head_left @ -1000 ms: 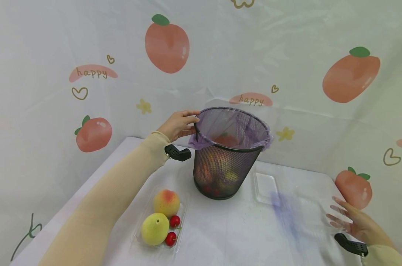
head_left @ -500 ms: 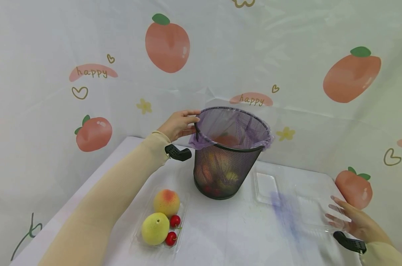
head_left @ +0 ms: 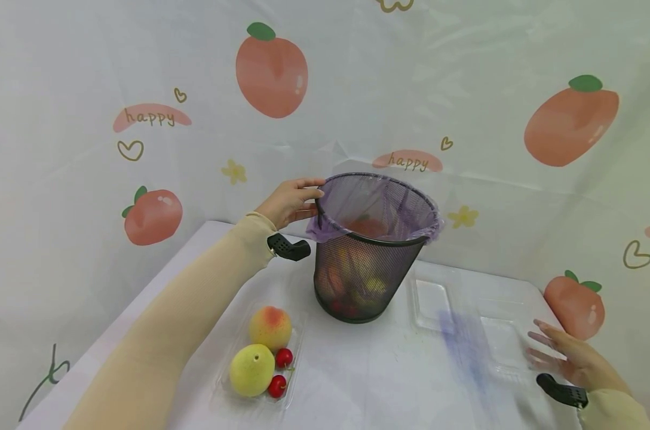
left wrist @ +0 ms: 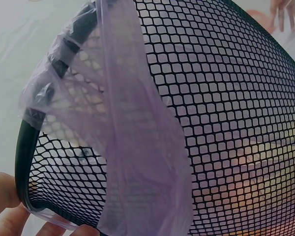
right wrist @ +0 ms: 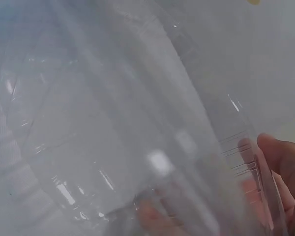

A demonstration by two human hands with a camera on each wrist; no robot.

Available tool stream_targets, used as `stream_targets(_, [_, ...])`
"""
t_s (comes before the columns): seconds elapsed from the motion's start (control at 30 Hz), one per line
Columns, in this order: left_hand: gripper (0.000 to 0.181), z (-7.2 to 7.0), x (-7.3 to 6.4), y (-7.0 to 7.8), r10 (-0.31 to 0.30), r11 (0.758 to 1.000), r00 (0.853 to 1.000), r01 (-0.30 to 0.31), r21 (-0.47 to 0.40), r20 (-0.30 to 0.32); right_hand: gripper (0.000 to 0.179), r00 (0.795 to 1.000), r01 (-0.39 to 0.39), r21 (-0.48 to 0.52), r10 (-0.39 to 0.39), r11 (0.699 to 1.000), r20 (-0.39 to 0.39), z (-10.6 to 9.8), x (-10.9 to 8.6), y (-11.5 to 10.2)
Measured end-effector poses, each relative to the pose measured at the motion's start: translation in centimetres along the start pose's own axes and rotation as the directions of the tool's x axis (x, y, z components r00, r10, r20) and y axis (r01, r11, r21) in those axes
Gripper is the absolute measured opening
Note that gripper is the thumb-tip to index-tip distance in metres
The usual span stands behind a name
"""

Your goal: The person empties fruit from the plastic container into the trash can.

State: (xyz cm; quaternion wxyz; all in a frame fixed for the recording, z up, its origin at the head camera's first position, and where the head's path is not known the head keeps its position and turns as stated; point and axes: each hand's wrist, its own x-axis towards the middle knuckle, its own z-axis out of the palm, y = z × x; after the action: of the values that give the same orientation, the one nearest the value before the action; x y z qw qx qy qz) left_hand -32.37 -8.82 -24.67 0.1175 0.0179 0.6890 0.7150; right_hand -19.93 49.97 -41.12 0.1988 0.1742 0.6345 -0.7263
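Note:
My left hand (head_left: 288,202) grips the left rim of a black mesh wastebasket (head_left: 357,269), which leans on the white table. A thin purple bin bag (head_left: 318,232) lines the basket and folds over its rim. Through the mesh, blurred red and yellow round things show inside. In the left wrist view, fingertips curl at the rim beside the mesh (left wrist: 211,88). At the far right, my right hand (head_left: 575,358) holds the edge of a clear plastic container (right wrist: 236,157), thumb on one side, fingers showing through the plastic. Flat clear plastic (head_left: 502,340) also shows left of that hand.
At the front left, a clear tray (head_left: 287,401) bears a peach (head_left: 271,327), a yellow-green pear (head_left: 252,370) and two red cherries (head_left: 276,386). Another clear tray (head_left: 432,301) lies right of the basket. A fruit-printed curtain (head_left: 325,89) hangs close behind the table.
My right hand has shifted slightly left, and the clear plastic by it has changed its angle, with a flat piece now showing more plainly. The left hand and wastebasket look unchanged.

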Motion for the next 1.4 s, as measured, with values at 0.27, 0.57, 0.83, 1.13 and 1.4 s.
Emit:
stream_targets(0.27, [0.042,0.0,0.2,-0.1,0.002,1.0,1.0,-0.002,-0.008,0.001,0.026,1.0,-0.012,0.07,0.012,0.997,0.009,-0.1,-0.5,0.3])
stream_targets(0.57, [0.042,0.1,0.1,0.0,0.001,1.0,1.0,-0.001,-0.004,0.003,0.025,0.997,-0.04,0.12,0.047,0.992,-0.054,0.2,-0.6,0.5])
stream_targets(0.83, [0.042,0.2,0.3,-0.1,0.003,1.0,1.0,-0.003,-0.006,0.008,0.023,0.998,-0.043,0.124,0.048,0.991,-0.037,0.1,-0.7,0.7])
stream_targets(1.13, [0.042,0.3,0.3,-0.2,0.004,1.0,1.0,-0.004,0.006,0.014,0.029,0.998,-0.045,0.156,0.038,0.987,0.05,0.1,-1.0,1.1])
stream_targets(1.4, [0.042,0.3,0.4,-0.3,0.005,1.0,1.0,-0.005,0.004,0.017,0.023,0.996,-0.055,0.149,0.065,0.987,-0.064,0.2,-0.8,1.0])
